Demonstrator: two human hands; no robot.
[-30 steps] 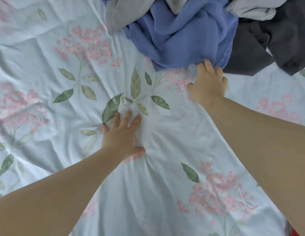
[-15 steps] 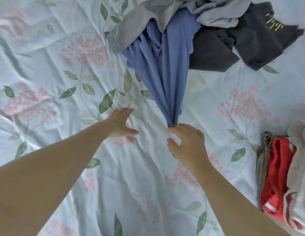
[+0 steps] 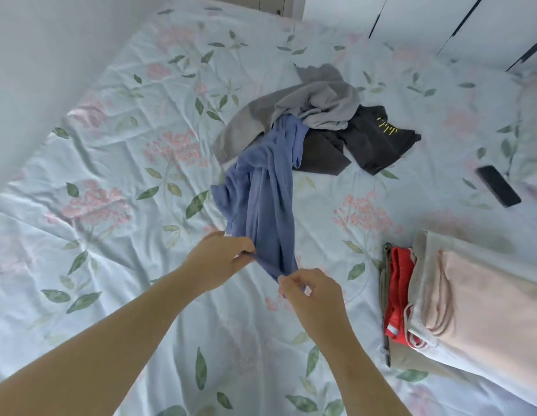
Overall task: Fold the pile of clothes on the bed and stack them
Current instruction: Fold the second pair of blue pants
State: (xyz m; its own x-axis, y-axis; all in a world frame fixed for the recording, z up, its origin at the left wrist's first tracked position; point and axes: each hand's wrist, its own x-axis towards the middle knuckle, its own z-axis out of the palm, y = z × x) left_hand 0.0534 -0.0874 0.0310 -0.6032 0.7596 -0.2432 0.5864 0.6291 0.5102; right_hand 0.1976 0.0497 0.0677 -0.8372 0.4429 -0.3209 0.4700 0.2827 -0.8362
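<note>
Both hands, left hand [image 3: 220,259] and right hand [image 3: 312,295], pinch the crumpled blue cotton garment [image 3: 261,199]; grey and black garments [image 3: 321,103] remain unfolded; folded stack [image 3: 459,298] partly built.

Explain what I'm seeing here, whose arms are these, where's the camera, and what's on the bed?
No machine: a person works bare-handed, filmed by a camera worn on their head, looking down at a floral bed sheet. The left hand and right hand each pinch the near end of a blue garment. Its far end runs under a grey garment, beside a dark garment with yellow marks, both unfolded. At right sits a stack of folded clothes, and beyond it a black phone.
</note>
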